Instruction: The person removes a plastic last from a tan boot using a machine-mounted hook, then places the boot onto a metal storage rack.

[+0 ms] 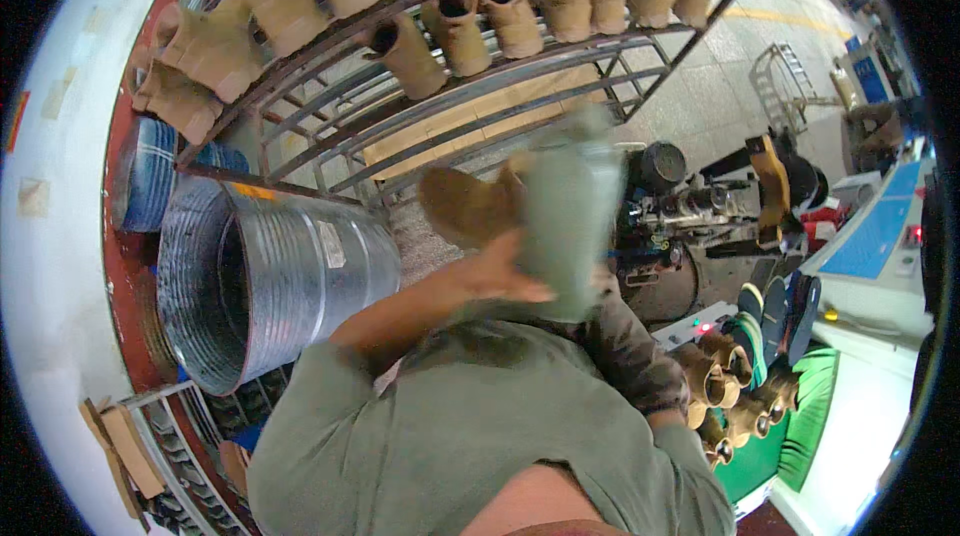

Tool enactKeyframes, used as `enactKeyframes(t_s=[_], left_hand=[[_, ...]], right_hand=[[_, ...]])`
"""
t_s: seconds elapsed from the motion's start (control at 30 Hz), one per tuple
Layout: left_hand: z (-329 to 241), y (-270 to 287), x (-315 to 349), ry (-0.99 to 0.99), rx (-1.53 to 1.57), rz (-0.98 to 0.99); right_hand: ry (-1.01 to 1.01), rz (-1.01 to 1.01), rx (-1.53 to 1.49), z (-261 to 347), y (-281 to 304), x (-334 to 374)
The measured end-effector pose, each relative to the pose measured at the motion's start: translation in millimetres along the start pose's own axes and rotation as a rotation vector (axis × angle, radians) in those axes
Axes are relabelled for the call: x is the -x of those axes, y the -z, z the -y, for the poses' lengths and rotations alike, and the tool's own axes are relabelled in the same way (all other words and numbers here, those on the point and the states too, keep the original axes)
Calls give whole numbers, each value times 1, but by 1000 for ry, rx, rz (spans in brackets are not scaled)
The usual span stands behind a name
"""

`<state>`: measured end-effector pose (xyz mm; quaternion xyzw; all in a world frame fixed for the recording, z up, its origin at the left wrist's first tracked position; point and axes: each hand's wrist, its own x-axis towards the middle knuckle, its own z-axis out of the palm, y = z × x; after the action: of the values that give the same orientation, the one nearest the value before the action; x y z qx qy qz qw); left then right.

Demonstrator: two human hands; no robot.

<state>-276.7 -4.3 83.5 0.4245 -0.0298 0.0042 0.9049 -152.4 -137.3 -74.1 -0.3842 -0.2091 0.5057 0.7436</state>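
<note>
In front of my chest is a tan boot, its rounded toe pointing left. Against its right side stands a pale green, block-like piece, smeared by motion; I cannot tell whether it sits inside the boot. My left hand is closed around the boot's lower part, with the thumb reaching across the bottom of the green piece. Behind that piece, my right hand shows only as a sliver, and its fingers are hidden. A dark patterned sleeve covers my right forearm.
A metal rack with rows of tan boots stands ahead. A large metal drum lies at left. On the right are a machine, several tan boots on a green surface, and dark soles.
</note>
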Motion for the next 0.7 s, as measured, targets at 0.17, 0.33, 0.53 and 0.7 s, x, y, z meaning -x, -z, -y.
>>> enactKeyframes(t_s=[0.17,0.33,0.53,0.7], left_hand=[[-93,39,218,-481,-166,-870],[-98,65,318,-846,-106,-1356],[-29,115,226,-202,-384,-971],[0,130,129,394,-805,-454]], right_hand=[[235,86,596,7,-146,-140],[480,-98,741,-55,-238,-270],[503,-279,774,-103,-225,-331],[394,-207,1349,-91,-136,-186]])
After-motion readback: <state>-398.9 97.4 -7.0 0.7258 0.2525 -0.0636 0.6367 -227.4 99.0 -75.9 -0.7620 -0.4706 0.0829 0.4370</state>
